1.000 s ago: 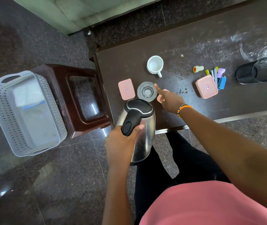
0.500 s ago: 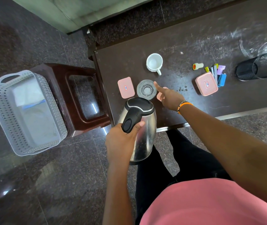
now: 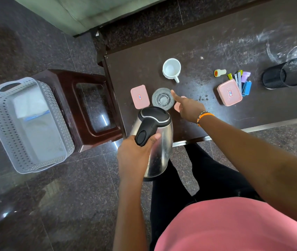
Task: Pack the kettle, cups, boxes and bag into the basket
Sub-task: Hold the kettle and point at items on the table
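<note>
While left hand point(image 3: 135, 156) grips its handle, kettle point(image 3: 157, 142) hangs upright.

Scuffed table point(image 3: 216, 42) with mug point(image 3: 171, 69), glass point(image 3: 162, 99)

At two o'clock we note a black mesh pen holder point(image 3: 285, 73) lying on its side on the dark table point(image 3: 216, 42); coloured stationery point(image 3: 241, 82) just left; brown stool point(image 3: 89, 107) at nine.
</note>
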`<move>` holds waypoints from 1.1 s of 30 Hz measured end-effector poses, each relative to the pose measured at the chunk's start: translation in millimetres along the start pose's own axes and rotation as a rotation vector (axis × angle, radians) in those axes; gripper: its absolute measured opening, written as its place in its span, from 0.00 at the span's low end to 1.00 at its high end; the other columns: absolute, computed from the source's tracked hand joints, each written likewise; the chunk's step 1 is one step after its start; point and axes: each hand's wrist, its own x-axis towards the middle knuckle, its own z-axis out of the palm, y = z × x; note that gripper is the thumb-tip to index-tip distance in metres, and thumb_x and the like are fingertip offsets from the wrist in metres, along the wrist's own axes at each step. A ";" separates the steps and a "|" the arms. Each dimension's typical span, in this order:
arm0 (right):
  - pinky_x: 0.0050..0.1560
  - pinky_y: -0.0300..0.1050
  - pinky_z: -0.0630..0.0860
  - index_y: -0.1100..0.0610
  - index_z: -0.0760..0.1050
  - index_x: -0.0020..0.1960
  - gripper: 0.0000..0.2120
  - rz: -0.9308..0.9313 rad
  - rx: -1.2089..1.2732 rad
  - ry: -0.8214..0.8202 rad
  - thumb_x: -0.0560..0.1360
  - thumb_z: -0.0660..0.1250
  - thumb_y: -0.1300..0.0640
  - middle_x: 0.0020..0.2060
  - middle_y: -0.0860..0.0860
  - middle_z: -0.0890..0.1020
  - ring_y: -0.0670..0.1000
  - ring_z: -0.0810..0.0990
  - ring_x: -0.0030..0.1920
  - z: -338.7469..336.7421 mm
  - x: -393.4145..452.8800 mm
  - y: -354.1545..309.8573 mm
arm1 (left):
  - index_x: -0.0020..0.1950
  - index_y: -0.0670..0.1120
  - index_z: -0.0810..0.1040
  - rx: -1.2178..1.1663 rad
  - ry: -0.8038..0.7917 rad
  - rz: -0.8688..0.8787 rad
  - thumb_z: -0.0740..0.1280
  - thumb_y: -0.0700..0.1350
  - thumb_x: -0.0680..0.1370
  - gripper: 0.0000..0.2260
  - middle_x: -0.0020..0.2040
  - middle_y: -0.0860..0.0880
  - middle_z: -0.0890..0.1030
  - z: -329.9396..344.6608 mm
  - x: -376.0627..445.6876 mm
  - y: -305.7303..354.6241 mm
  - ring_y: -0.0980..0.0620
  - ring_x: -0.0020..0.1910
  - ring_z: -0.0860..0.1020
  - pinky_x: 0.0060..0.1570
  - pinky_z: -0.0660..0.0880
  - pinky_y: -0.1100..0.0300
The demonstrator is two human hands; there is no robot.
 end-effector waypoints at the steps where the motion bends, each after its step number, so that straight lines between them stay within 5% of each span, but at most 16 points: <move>1: 0.55 0.57 0.74 0.37 0.45 0.73 0.33 0.005 -0.012 0.001 0.77 0.55 0.61 0.61 0.56 0.73 0.63 0.77 0.56 -0.3 0.5 -0.6 | 0.29 0.49 0.71 -0.006 0.001 -0.002 0.71 0.64 0.66 0.21 0.26 0.55 0.75 -0.3 0.1 0.4 0.59 0.28 0.73 0.27 0.63 0.65; 33: 0.52 0.54 0.75 0.37 0.48 0.73 0.34 0.036 -0.017 0.040 0.76 0.56 0.62 0.57 0.57 0.78 0.61 0.78 0.55 -1.6 5.1 -2.7 | 0.30 0.48 0.72 -0.003 -0.015 -0.002 0.71 0.64 0.66 0.21 0.27 0.54 0.75 -0.5 0.6 2.3 0.59 0.28 0.73 0.27 0.63 0.66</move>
